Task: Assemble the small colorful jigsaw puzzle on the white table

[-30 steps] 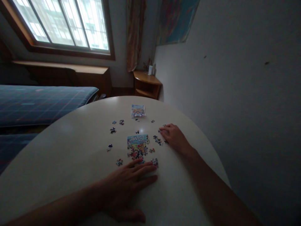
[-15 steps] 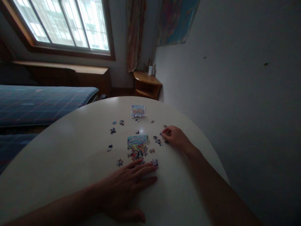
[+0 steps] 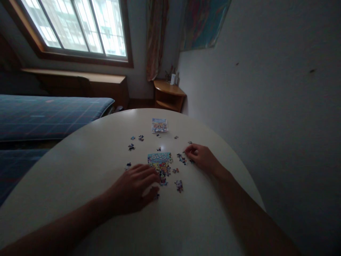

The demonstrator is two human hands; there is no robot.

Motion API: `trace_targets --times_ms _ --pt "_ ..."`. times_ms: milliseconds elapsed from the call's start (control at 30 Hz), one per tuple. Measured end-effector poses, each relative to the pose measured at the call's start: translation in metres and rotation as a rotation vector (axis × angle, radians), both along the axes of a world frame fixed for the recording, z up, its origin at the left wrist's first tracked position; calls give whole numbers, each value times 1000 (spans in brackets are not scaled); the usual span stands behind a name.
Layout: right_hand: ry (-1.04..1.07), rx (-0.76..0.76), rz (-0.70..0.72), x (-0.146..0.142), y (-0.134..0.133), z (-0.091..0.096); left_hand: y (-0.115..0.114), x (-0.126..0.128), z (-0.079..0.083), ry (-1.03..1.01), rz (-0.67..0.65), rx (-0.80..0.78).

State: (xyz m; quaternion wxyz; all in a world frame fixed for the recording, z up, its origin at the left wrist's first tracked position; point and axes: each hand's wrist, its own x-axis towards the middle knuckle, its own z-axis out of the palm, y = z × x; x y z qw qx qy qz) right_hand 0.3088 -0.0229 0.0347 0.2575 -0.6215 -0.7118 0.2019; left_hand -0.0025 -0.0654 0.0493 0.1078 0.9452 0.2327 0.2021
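Observation:
A partly joined jigsaw puzzle (image 3: pixel 160 157) lies on the white round table, its blue top edge reading "BLUEY". My left hand (image 3: pixel 137 186) reaches over its lower left part, thumb and fingers apart, hiding some of it. By the left thumb lies a loose puzzle piece (image 3: pixel 157 196). To the right of the puzzle, my right hand (image 3: pixel 201 156) has its fingertips pinched together on a small puzzle piece (image 3: pixel 184 152), mostly hidden. A joined cluster of pieces (image 3: pixel 182 159) lies just left of that hand.
Several loose pieces surround the puzzle, among them one pair (image 3: pixel 131 147) at left and a cluster (image 3: pixel 179 186) at lower right. A picture sheet (image 3: pixel 159 125) lies towards the table's far side. A wall (image 3: pixel 266 124) stands to the right, a mattress (image 3: pixel 53 110) to the left.
My left hand has moved up and left, from below the puzzle onto its lower left side. A piece now shows by its thumb. My right hand stays nearly in place, still pinched.

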Motion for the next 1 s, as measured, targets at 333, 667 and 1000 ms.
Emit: trace_targets --times_ms 333,667,1000 --pt "-6 104 55 -34 -16 16 35 -48 11 194 352 -239" --pt "-27 82 289 -78 -35 15 23 -44 13 272 198 -374" --pt "181 39 336 -109 -50 9 23 -37 12 147 240 -475"
